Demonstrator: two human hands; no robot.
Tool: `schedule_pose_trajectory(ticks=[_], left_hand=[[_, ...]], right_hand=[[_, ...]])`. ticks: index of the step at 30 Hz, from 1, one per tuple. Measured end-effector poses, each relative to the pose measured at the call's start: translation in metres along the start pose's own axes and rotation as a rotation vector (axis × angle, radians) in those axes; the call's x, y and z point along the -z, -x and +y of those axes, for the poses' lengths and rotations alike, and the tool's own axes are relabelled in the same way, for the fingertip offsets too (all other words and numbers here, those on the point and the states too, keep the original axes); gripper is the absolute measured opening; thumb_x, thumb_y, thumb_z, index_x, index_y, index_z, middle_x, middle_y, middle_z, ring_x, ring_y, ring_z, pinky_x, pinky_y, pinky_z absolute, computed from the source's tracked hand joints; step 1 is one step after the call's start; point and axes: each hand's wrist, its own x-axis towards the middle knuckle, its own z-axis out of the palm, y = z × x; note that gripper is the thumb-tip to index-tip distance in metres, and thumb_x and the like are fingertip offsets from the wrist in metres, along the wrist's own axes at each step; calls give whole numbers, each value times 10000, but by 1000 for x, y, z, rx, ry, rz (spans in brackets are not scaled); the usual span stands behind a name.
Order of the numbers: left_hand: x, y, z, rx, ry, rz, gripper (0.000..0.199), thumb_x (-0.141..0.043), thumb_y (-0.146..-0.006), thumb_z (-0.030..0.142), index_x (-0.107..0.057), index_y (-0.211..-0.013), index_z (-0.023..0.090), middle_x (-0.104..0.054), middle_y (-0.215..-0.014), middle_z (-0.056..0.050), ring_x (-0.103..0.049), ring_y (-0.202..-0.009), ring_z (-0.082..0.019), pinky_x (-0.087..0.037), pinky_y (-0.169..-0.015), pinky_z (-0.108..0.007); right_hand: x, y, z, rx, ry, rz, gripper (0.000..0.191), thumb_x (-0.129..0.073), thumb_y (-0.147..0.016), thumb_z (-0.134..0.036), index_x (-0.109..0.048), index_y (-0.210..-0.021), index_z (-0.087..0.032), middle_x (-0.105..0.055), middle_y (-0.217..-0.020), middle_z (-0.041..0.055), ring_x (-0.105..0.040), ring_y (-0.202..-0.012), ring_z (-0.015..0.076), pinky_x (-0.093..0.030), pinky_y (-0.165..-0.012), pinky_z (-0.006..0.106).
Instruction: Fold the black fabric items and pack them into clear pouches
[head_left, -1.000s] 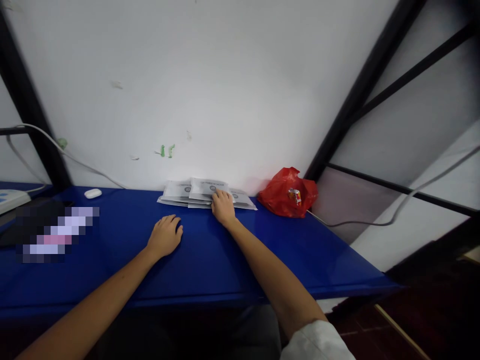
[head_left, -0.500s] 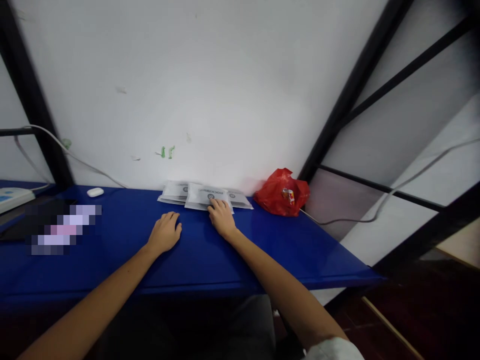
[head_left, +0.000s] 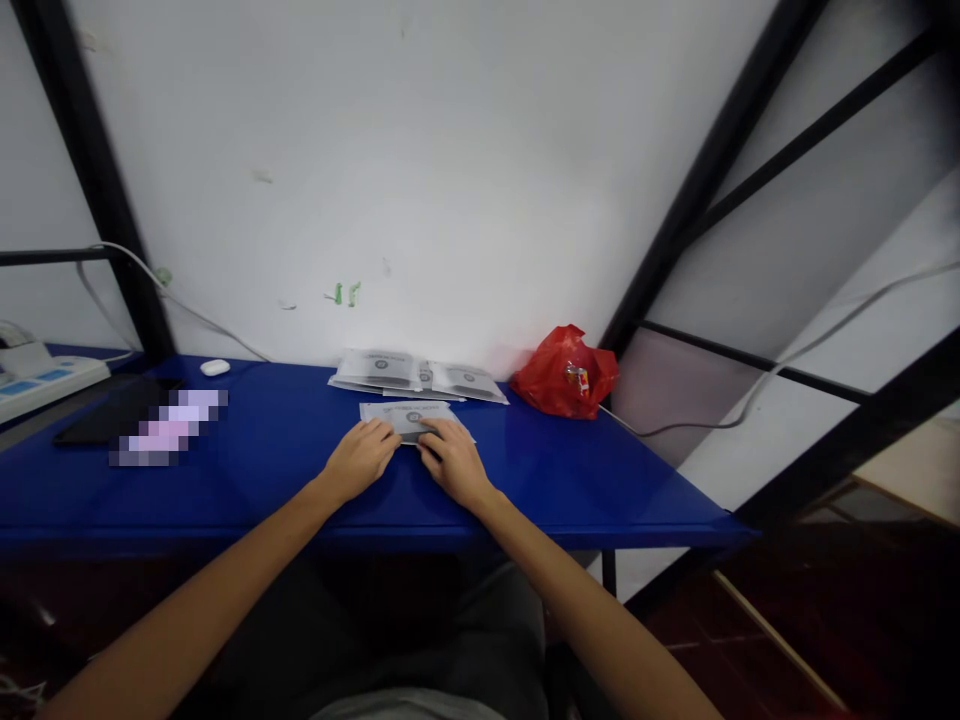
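Note:
A frosted white plastic packet [head_left: 409, 411] with dark printing lies on the blue table [head_left: 285, 470] in front of me. My left hand [head_left: 363, 458] grips its near left edge, fingers curled. On the near right part of the same packet, my right hand [head_left: 453, 462] is closed on the edge, with fingers reaching over the print. Part of the packet's near side is hidden under my fingers. Behind it, against the wall, several similar packets [head_left: 381, 368] lie overlapping one another.
A crumpled red plastic bag [head_left: 559, 375] sits at the back right. To the left are a small white case [head_left: 215, 368], a dark flat object [head_left: 112, 410] with a blurred-out patch, and a white power strip [head_left: 56, 385]. A grey cable [head_left: 705, 427] runs along the right.
One packet has come away from the group by the wall, towards me, with my right hand. My left hand has moved right and now meets it. The view has shifted slightly.

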Motion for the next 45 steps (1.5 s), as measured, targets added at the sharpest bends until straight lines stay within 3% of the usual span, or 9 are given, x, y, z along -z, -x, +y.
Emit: schedule_pose_trajectory(ticks=[9, 21, 23, 28, 32, 38, 45], left_hand=[[10, 12, -16, 244, -34, 33, 264, -393, -905, 123, -646, -915, 198, -652, -897, -61, -570, -850, -200, -411, -708, -324], [22, 23, -23, 412, -125, -12, 294, -364, -909, 153, -654, -946, 182, -661, -906, -83, -590, -846, -230, -441, -723, -350], [20, 21, -18, 360, -105, 16, 279, -377, -912, 154, -640, -999, 182, -660, -952, -86, -588, -894, -232, -438, -766, -350], [14, 12, 11, 73, 30, 64, 208, -461, -919, 235, -596, -1070, 184, -646, -1025, -73, -569, -966, -215, -423, -815, -333], [12, 1, 27, 32, 45, 84, 215, -411, -949, 258, -609, -985, 183, -657, -944, -56, -578, -882, -195, -414, -767, -327], [10, -7, 26, -18, -25, 85, 249, -362, -959, 205, -608, -941, 171, -644, -846, -48, -565, -819, -193, -387, -720, -324], [16, 2, 9, -42, -150, 63, 212, -408, -913, 126, -617, -916, 161, -634, -818, -53, -557, -799, -205, -371, -679, -331]], right_hand=[[5, 5, 16, -230, -41, 116, 176, -554, -779, -150, -634, -929, -198, -611, -1196, 110, -539, -1115, 247, -422, -934, 431], [9, 4, 5, -74, -18, 107, 151, -542, -859, -200, -691, -860, -224, -653, -1127, 86, -578, -1044, 215, -448, -868, 376], [8, 3, 2, -55, -19, 105, 160, -538, -868, -210, -697, -853, -229, -662, -1115, 78, -582, -1035, 213, -454, -851, 370], [3, 2, -2, -9, -55, 103, 162, -547, -866, -220, -704, -829, -232, -670, -1101, 72, -584, -1025, 208, -460, -828, 362], [4, 3, -2, -27, -79, 88, 169, -541, -868, -217, -707, -841, -236, -675, -1091, 68, -590, -1001, 205, -459, -812, 359], [6, 2, -4, -26, -89, 89, 193, -506, -875, -186, -693, -841, -218, -662, -1118, 71, -578, -1011, 207, -454, -823, 358], [5, -1, -7, 11, -80, 83, 172, -499, -867, -150, -649, -793, -196, -648, -1142, 86, -564, -1008, 218, -450, -826, 373]])
